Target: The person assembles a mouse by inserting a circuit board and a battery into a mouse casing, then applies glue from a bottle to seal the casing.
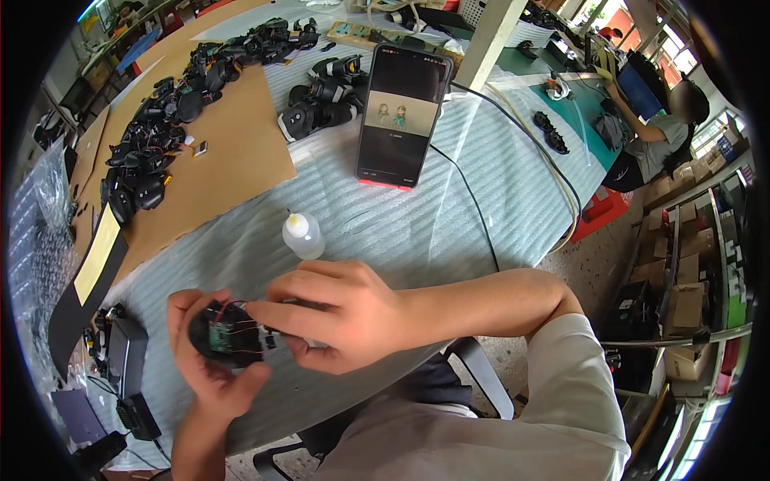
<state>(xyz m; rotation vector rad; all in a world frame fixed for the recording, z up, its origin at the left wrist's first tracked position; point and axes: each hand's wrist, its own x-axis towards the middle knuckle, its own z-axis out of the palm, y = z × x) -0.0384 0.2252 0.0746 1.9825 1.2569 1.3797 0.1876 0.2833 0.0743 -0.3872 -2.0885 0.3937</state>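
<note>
My left hand (200, 373) is closed round a black rounded plastic housing (200, 335), its fingers behind and its thumb at the near edge. Inside the housing sits a green circuit board (220, 337), with thin red and copper-coloured wires running rightward from it. My right hand (333, 313) reaches in from the right, its fingers curled and pinched together at the housing's right side. A small black-and-silver part (270, 340) shows just under those fingertips; what exactly they grip is hidden. Beyond my hands stands a translucent squeeze bottle (304, 236) with a pale yellow cap.
A phone (401, 116) leans upright on a red stand. Black housings (148, 144) with wires lie in a row on brown cardboard (241, 172). Cables (473, 196) cross the foam-covered table. Grey-black boxes (128, 353) stand at the left. Another person (662, 136) sits at the right.
</note>
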